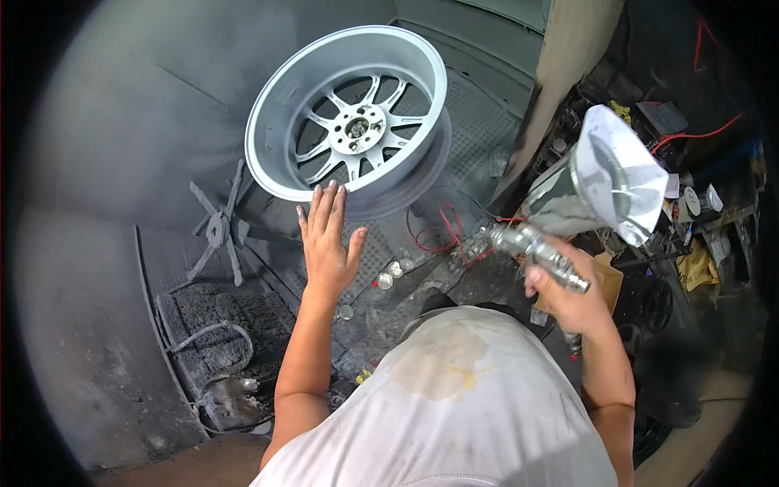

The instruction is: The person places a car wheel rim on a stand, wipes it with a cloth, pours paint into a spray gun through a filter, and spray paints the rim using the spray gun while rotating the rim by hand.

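The left hand (326, 247) is flat, its 4 fingers straight and nearly together and its thumb spread out to the right; it grips nothing. Just beyond those fingertips is a silver-grey, round, multi-spoked metal wheel (369, 136), tilted, its near rim at the fingertips; whether they touch it cannot be told.

The right hand (568, 284) has its fingers curled around a silvery metal spray gun (542, 253), closed on its body. Beyond the right fingers is a shiny cylindrical metal cup (556, 195) with a flared, translucent white liner (652, 191) at its mouth.

Left of the left fingers is a dusty grey, star-shaped metal stand (217, 229); nearer the body on that side lies a dark, rough-textured rectangular pad (223, 315). Between the 2 hands, lower than the left fingers, are 2 small, round, silvery discs (385, 281).
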`<state>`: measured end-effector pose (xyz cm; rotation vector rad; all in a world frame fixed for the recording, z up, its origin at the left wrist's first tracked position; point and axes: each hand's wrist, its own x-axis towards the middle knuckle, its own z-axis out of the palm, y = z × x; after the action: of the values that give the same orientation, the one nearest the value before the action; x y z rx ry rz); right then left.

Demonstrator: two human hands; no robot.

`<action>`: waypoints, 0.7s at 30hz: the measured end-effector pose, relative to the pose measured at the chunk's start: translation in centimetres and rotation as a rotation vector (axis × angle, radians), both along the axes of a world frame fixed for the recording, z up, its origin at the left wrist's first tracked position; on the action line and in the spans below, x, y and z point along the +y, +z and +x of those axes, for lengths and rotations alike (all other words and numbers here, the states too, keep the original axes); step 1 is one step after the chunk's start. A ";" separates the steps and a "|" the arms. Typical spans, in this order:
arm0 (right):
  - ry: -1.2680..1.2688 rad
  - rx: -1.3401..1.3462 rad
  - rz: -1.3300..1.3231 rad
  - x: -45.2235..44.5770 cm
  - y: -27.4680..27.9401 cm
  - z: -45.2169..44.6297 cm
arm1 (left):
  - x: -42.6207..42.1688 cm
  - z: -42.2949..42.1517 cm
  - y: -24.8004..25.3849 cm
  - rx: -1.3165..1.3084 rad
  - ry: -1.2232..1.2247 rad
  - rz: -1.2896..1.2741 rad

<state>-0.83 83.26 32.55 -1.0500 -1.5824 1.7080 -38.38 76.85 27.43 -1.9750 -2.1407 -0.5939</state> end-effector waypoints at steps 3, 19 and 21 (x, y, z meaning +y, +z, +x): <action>0.159 0.009 -0.172 -1.3 0.9 -0.2 | 0.1 -0.3 -0.3 -0.021 -0.002 0.013; -0.029 -0.092 -0.076 -0.8 -0.2 0.4 | 0.3 -1.8 -1.9 -0.057 -0.045 0.104; 0.092 -0.037 -0.156 -1.5 -0.4 0.1 | 0.4 -2.0 -2.2 -0.056 -0.061 0.119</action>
<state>-0.74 81.79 32.18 -1.1055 -1.5623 1.9095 -40.41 77.21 25.27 -1.9875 -2.0312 -0.7769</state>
